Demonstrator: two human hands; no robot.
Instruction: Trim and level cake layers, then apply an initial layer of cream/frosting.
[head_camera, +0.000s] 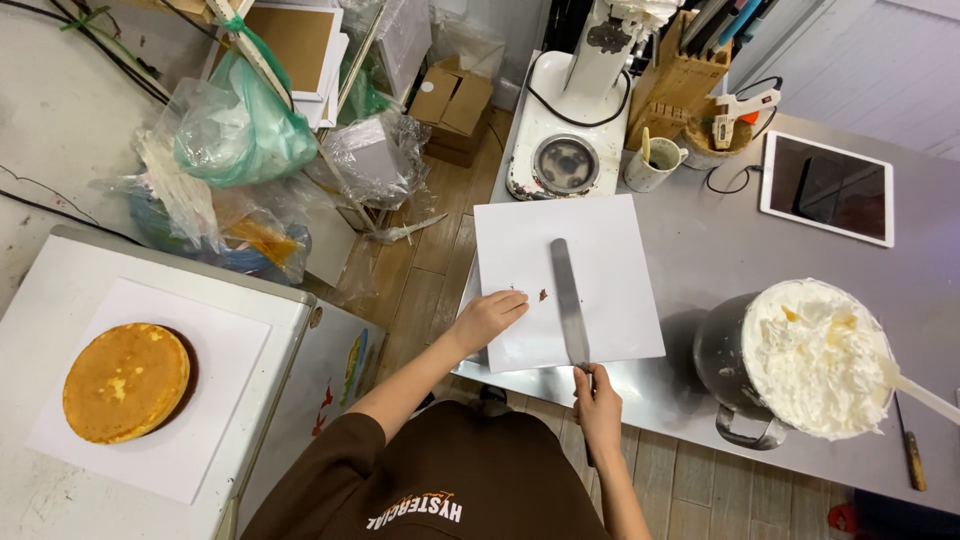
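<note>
A square white board (600, 250) lies on the steel worktop (720, 250). My left hand (487, 317) rests on the board's near left edge, fingers curled, next to a small brown crumb (543, 295). My right hand (598, 400) grips the handle of a long metal spatula (568, 300), whose blade lies flat across the board. A round golden sponge cake (125, 382) sits on white paper (190, 440) on a white cabinet at the left.
A metal pot heaped with white cream (815, 355) stands right of the board, a white spatula handle (925, 397) sticking out. Behind are a stand mixer (575, 110), a mug (652, 165), a knife block (680, 80) and a tablet (828, 187). Plastic bags and boxes (250, 130) crowd the floor.
</note>
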